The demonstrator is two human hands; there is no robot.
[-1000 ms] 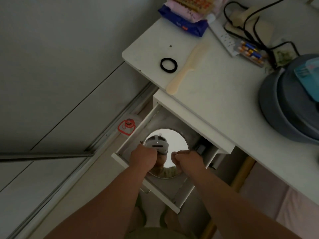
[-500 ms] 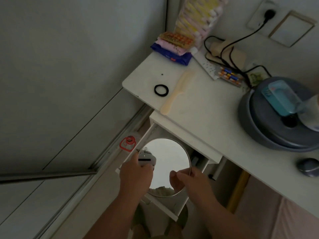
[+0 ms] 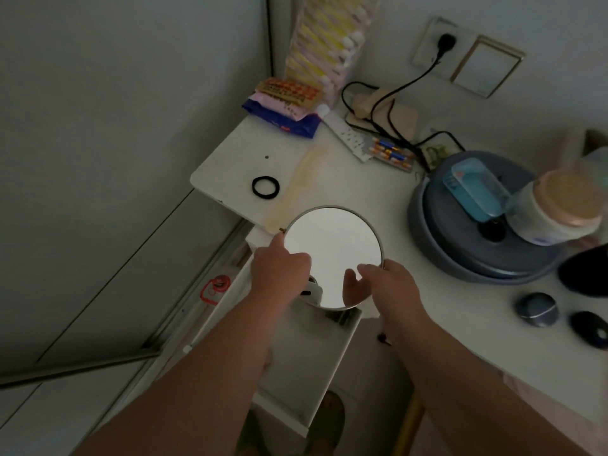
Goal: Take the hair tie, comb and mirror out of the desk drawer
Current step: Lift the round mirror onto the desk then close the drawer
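- Hair tie (image 3: 265,187): black, flat on desk top (image 3: 427,291); out of drawer (image 3: 312,357).
- Comb (image 3: 297,189): cream, beside it.
- Left hand (image 3: 279,274), right hand (image 3: 388,287): fingers closed on the rim of the mirror (image 3: 332,255), held above the open drawer, partly over the desk edge.
- Risk: a thin rim grip may slip; glass could strike the desk edge or comb.
- Writing: none legible.

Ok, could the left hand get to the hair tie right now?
Probably not at once: the left hand is gripping the mirror together with the right hand. The hair tie lies bare on the desk, nothing over it, so once freed, likely yes.
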